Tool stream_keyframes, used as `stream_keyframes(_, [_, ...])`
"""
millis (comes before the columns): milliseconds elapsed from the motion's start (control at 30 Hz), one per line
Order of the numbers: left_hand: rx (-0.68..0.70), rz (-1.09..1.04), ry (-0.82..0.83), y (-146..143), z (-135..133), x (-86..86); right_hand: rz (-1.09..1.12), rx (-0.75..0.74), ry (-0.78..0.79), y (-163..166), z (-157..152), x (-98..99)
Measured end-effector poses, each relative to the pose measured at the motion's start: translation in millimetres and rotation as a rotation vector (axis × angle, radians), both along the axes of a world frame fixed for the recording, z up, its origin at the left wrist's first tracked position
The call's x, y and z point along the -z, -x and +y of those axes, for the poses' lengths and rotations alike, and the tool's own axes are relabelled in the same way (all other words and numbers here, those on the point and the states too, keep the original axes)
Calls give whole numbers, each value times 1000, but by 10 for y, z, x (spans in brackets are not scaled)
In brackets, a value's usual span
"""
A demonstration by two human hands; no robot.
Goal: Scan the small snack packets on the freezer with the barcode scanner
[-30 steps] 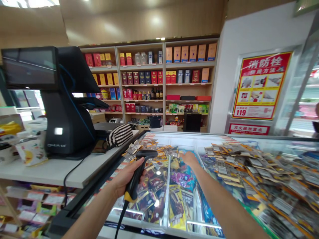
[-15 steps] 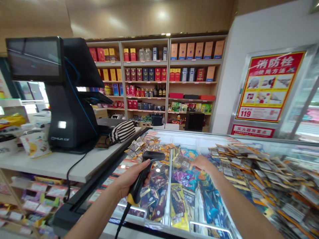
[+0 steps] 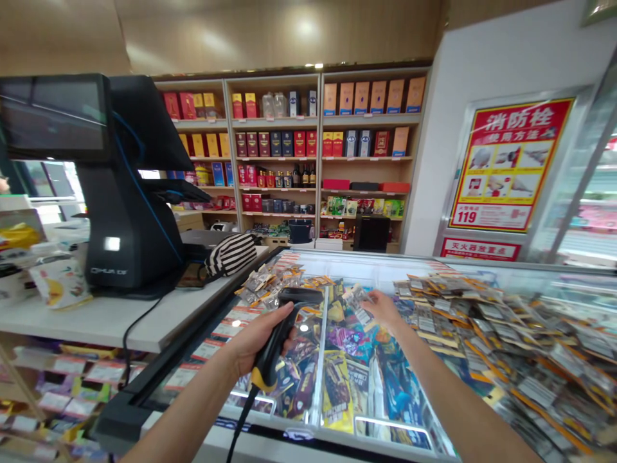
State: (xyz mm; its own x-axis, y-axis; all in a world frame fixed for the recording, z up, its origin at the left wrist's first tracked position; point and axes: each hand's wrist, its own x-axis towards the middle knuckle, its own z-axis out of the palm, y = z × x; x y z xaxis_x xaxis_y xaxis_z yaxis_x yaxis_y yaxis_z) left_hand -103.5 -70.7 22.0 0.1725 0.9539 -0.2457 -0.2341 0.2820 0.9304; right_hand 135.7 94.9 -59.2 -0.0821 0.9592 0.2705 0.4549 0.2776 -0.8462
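Observation:
My left hand (image 3: 267,337) is wrapped round the handle of a black and yellow barcode scanner (image 3: 268,357), whose head points to the right above the glass top. A cable hangs from the scanner's lower end. In my right hand (image 3: 380,310) a small packet (image 3: 358,301) with a pale printed label is pinched by its edge, just right of the scanner's head. A big heap of similar packets (image 3: 482,328) spreads over the glass on the right. A smaller pile of packets (image 3: 268,283) lies beyond the scanner on the left.
Below the glass top, the display freezer (image 3: 322,386) holds colourful wrapped goods. On the left counter stand a black cash register (image 3: 128,212) and a striped pouch (image 3: 231,256). Shelves of boxes (image 3: 274,143) line the back wall. A red sign (image 3: 513,167) hangs at right.
The packet in my right hand has risen and tilted, coming nearer the scanner's head. My left hand keeps its hold on the scanner. The whole view has shifted slightly.

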Motion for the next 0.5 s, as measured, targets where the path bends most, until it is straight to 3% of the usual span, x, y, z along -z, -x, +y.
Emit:
stream_keyframes(133, [40, -38, -13, -89, -34, -52, 346, 30, -77, -120, -71, 37])
stream_keyframes(500, [130, -44, -32, -233, -84, -128, 425, 106, -126, -122, -138, 114])
